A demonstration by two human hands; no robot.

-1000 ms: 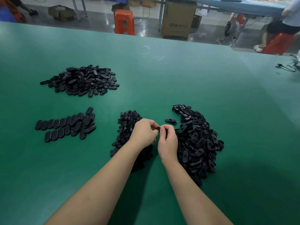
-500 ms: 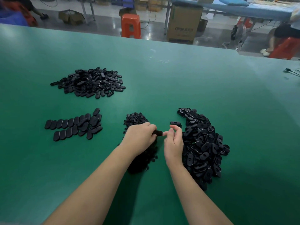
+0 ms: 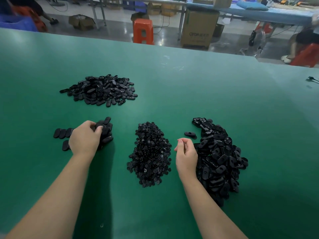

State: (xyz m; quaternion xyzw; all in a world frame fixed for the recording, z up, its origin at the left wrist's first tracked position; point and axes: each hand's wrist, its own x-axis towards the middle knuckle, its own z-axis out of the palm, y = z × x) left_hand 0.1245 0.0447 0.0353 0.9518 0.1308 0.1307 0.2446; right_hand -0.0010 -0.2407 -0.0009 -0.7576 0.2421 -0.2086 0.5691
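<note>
The green table carries a far pile of caps, rowed caps at left, small discs, and holed shells at right.

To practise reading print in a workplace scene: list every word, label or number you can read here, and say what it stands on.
"OTOR": printed on the cardboard box on the floor beyond the green table.
The characters after it on the box: too blurred to read.
On the black oval pieces: no readable marks.
</note>
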